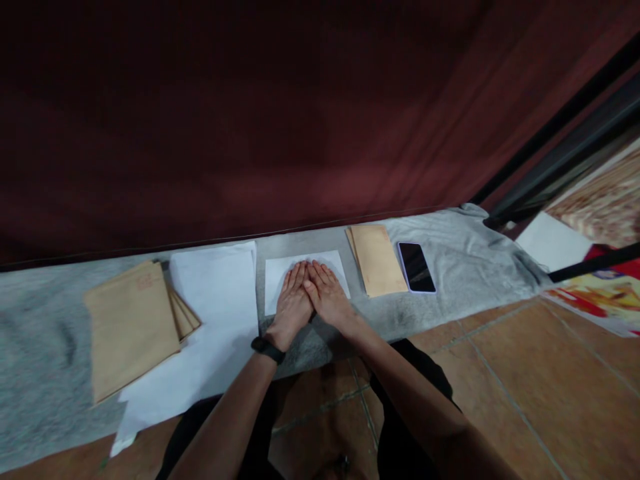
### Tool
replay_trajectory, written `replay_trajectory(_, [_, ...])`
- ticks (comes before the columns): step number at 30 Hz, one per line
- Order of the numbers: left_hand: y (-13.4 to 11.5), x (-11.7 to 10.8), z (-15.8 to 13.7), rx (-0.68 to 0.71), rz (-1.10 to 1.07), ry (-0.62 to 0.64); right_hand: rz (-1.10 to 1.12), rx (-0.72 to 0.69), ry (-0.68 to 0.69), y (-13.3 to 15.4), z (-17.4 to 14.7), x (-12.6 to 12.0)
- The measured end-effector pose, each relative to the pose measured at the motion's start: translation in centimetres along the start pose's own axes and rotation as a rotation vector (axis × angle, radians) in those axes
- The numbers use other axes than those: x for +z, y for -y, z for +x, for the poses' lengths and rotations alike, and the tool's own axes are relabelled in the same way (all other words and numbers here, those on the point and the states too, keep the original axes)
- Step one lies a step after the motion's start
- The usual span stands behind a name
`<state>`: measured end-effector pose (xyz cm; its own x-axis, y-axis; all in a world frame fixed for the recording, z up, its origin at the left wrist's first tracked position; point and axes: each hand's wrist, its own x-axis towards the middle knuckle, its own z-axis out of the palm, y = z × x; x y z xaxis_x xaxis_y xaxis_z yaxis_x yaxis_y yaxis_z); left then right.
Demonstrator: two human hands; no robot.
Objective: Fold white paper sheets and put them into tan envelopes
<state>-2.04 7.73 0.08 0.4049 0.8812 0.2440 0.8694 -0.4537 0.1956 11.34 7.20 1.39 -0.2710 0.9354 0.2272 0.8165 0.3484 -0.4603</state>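
A white sheet of paper (274,275), apparently folded, lies crosswise on the grey cloth. My left hand (294,299) rests flat on it, fingers stretched forward, with a dark band on the wrist. Beside it, touching, my right hand (327,293) also presses flat on the paper, its thumb against the left hand. Neither hand grips anything. The palms hide the middle of the paper. To the right is a small stack of brown envelopes (381,260); left of my hands are larger white sheets (220,287).
A bigger pile of brown envelopes (133,327) overlaps the white sheets at left. A phone (417,267) lies right of the small stack. The grey cloth (460,267) covers a narrow surface against a dark red curtain (300,133). Floor tiles (525,373) show below.
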Motion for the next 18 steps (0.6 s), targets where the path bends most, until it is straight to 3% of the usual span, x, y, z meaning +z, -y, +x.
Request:
replay_trajectory(6, [0.6,0.0,0.4,-0.07,0.04,0.006,-0.065,0.029,0.033,0.0,0.7,0.8])
replay_trajectory(18, [1.9,-1.0,1.3,-0.332,0.069,0.034,-0.268,0.106,-0.079,-2.0,1.1,1.2])
